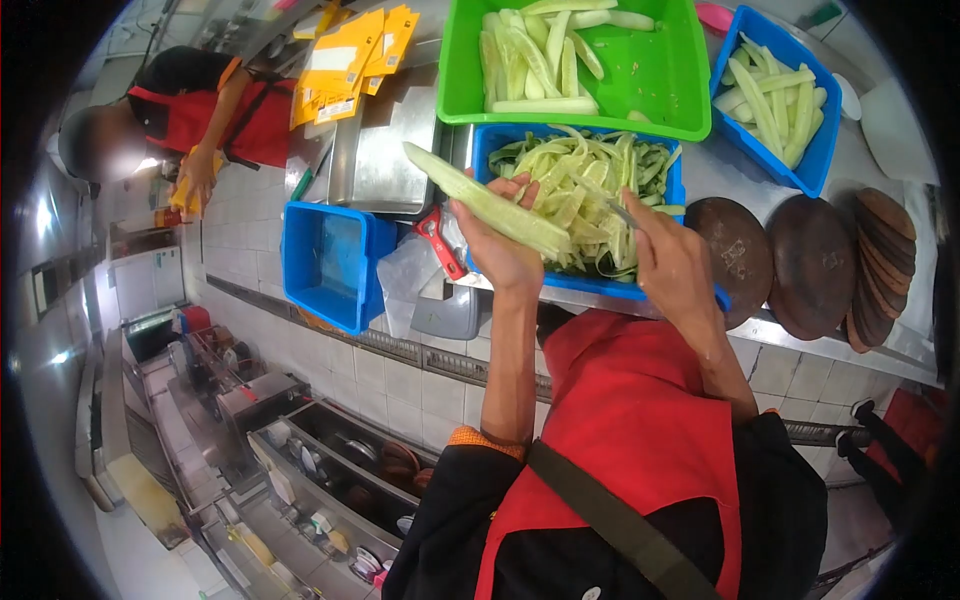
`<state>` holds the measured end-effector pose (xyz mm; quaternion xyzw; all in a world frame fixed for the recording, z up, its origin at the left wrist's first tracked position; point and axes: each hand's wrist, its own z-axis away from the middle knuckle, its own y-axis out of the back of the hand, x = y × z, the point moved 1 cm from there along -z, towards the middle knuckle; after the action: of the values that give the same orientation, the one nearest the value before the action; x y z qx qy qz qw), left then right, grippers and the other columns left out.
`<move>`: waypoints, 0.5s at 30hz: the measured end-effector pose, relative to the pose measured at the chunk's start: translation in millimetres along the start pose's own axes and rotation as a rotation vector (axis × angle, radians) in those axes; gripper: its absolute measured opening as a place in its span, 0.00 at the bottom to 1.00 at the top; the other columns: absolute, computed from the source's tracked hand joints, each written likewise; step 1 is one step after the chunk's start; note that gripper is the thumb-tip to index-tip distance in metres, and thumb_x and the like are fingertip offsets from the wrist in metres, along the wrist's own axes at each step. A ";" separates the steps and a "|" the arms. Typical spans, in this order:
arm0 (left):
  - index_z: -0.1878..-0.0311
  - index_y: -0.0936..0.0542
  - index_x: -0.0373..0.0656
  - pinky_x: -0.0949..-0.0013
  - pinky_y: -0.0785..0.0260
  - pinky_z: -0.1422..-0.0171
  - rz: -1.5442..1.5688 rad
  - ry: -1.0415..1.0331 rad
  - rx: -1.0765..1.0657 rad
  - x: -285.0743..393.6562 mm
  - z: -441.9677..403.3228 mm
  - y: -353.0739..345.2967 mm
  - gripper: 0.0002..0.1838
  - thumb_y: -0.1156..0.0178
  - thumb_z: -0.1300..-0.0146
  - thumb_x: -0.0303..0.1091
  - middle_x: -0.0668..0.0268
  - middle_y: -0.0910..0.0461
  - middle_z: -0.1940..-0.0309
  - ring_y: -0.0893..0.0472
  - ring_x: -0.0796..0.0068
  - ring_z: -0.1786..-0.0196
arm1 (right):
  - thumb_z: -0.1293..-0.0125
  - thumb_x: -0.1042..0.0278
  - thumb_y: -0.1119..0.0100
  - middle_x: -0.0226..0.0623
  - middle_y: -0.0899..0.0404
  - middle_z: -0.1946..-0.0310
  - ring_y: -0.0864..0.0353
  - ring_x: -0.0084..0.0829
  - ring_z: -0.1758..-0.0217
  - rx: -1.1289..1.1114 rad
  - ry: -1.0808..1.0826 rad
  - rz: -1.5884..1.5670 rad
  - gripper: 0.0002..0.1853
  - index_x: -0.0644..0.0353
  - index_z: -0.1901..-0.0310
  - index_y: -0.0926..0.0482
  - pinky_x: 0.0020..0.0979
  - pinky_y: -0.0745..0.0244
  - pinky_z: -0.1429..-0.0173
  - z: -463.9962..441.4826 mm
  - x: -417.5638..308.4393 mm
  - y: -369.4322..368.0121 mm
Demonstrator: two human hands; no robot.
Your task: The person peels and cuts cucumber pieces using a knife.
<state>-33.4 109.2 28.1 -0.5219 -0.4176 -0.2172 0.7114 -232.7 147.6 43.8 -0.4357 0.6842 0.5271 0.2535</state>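
Note:
My left hand grips a long, pale peeled cucumber piece, tilted across the front of a blue bin. That bin is heaped with pale and green strips of peel and pulp. Over its right side, the fingers of my right hand are closed on a thin metal tool. Its tip is close to the heap, and its kind is not clear. Behind the bin, a green tub holds several peeled cucumber pieces.
More cucumber pieces lie in a blue bin at right. Dark round boards line the counter edge. At left are another blue bin, a red peeler, a steel tray and yellow packets. A co-worker holds something yellow.

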 end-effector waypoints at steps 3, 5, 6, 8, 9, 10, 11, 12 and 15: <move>0.27 0.42 0.48 0.41 0.33 0.32 0.063 0.028 -0.019 8.3 4.7 -6.5 0.29 0.64 0.20 0.57 0.61 0.24 0.58 0.23 0.54 0.43 | 0.35 0.81 0.43 0.53 0.16 0.60 0.16 0.50 0.65 0.024 -0.108 0.092 0.22 0.62 0.39 0.21 0.42 0.22 0.60 2.3 -2.3 8.4; 0.29 0.40 0.48 0.41 0.32 0.32 0.052 0.055 -0.008 17.2 11.4 -20.4 0.28 0.64 0.20 0.58 0.62 0.25 0.58 0.23 0.55 0.42 | 0.35 0.81 0.42 0.53 0.16 0.58 0.15 0.49 0.64 0.040 -0.116 0.062 0.21 0.62 0.40 0.20 0.42 0.22 0.60 2.2 -12.6 10.1; 0.31 0.38 0.48 0.41 0.32 0.32 0.038 0.076 0.000 19.5 12.9 -24.3 0.28 0.64 0.20 0.58 0.63 0.26 0.57 0.23 0.55 0.42 | 0.35 0.80 0.40 0.52 0.16 0.60 0.15 0.48 0.65 0.026 -0.065 -0.053 0.20 0.62 0.41 0.19 0.42 0.22 0.61 1.4 -21.2 6.4; 0.35 0.37 0.48 0.43 0.30 0.33 0.047 0.083 -0.039 18.5 13.0 -23.1 0.27 0.65 0.20 0.59 0.65 0.28 0.58 0.23 0.56 0.42 | 0.35 0.80 0.39 0.51 0.16 0.62 0.15 0.48 0.66 0.019 -0.014 -0.173 0.19 0.62 0.42 0.19 0.42 0.22 0.62 4.7 -35.2 0.0; 0.38 0.35 0.48 0.45 0.28 0.35 0.059 0.086 -0.072 19.5 12.6 -24.5 0.27 0.66 0.20 0.60 0.66 0.30 0.58 0.23 0.57 0.41 | 0.36 0.80 0.38 0.49 0.17 0.65 0.16 0.46 0.67 -0.029 -0.012 -0.188 0.19 0.62 0.42 0.18 0.41 0.23 0.64 8.7 -41.2 -3.5; 0.38 0.35 0.48 0.45 0.28 0.35 0.056 0.083 -0.072 20.4 12.4 -25.8 0.27 0.66 0.20 0.60 0.66 0.30 0.58 0.23 0.57 0.41 | 0.36 0.80 0.37 0.47 0.19 0.69 0.16 0.45 0.69 -0.081 -0.009 -0.204 0.19 0.62 0.42 0.18 0.41 0.23 0.66 12.2 -45.4 -7.1; 0.41 0.34 0.48 0.46 0.27 0.36 0.041 0.072 -0.044 21.1 12.8 -26.9 0.27 0.67 0.20 0.61 0.67 0.31 0.58 0.23 0.57 0.42 | 0.38 0.81 0.37 0.41 0.23 0.73 0.18 0.40 0.72 -0.063 0.066 -0.139 0.20 0.61 0.43 0.17 0.38 0.24 0.69 15.8 -46.6 -12.2; 0.43 0.34 0.48 0.47 0.25 0.38 0.027 0.063 -0.015 22.4 13.8 -28.6 0.27 0.68 0.20 0.61 0.67 0.32 0.58 0.23 0.57 0.42 | 0.38 0.81 0.37 0.41 0.23 0.73 0.18 0.40 0.72 -0.067 0.066 -0.142 0.20 0.61 0.43 0.17 0.38 0.24 0.69 17.9 -44.6 -16.3; 0.44 0.34 0.47 0.47 0.24 0.40 -0.014 0.090 0.121 23.5 14.8 -30.3 0.27 0.69 0.20 0.61 0.68 0.33 0.57 0.23 0.57 0.41 | 0.42 0.82 0.37 0.38 0.25 0.73 0.19 0.37 0.74 -0.052 0.162 0.045 0.22 0.61 0.44 0.17 0.36 0.23 0.71 20.1 -37.9 -23.1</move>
<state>-48.3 114.9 66.0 -0.4647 -0.4010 -0.2201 0.7581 -196.3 177.5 56.4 -0.4681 0.6980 0.5132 0.1739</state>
